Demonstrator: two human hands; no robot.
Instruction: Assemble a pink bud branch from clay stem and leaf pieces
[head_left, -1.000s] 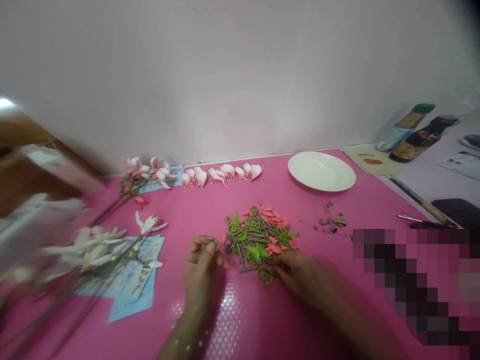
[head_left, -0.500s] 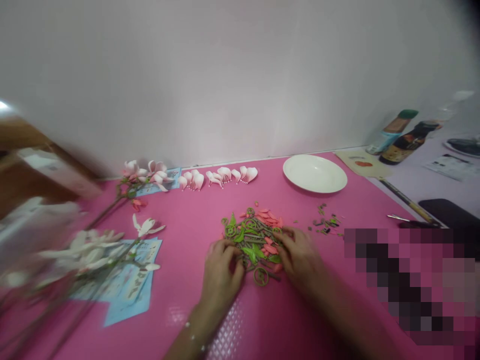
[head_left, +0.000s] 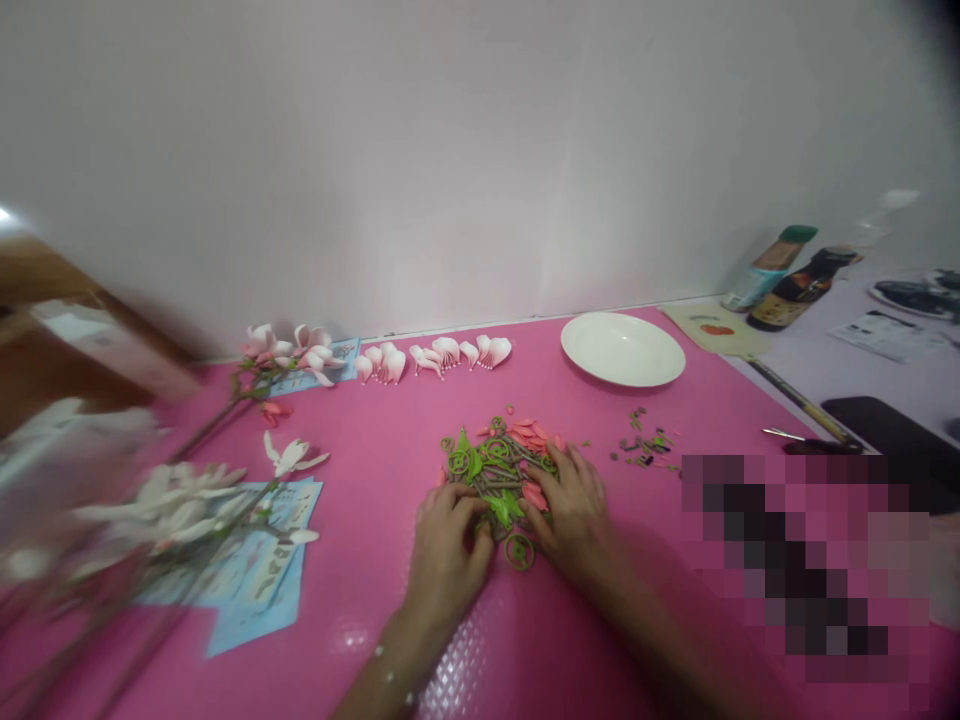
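Note:
A heap of small green, brown and coral-pink plastic pieces (head_left: 499, 470) lies on the pink mat (head_left: 360, 560) between my hands. My left hand (head_left: 451, 540) rests at the heap's left front edge, its fingers curled and its fingertips partly hidden. My right hand (head_left: 574, 505) lies against the heap's right side with its fingers apart, touching the coral pieces. A loose green ring piece (head_left: 519, 551) sits at the front of the heap. Behind are pale pink petals (head_left: 382, 363) in small fanned groups along the wall.
A white plate (head_left: 622, 348) stands at the back right, with small scraps (head_left: 646, 445) in front of it. White flower stems (head_left: 187, 510) lie over blue sheets (head_left: 255, 620) at left. A dark bottle (head_left: 799, 292) and scissors (head_left: 817, 445) are at right.
My right hand has moved slightly left, over the heap's right edge, and its fingers have spread. My left hand has moved a little inward. The view has shifted slightly.

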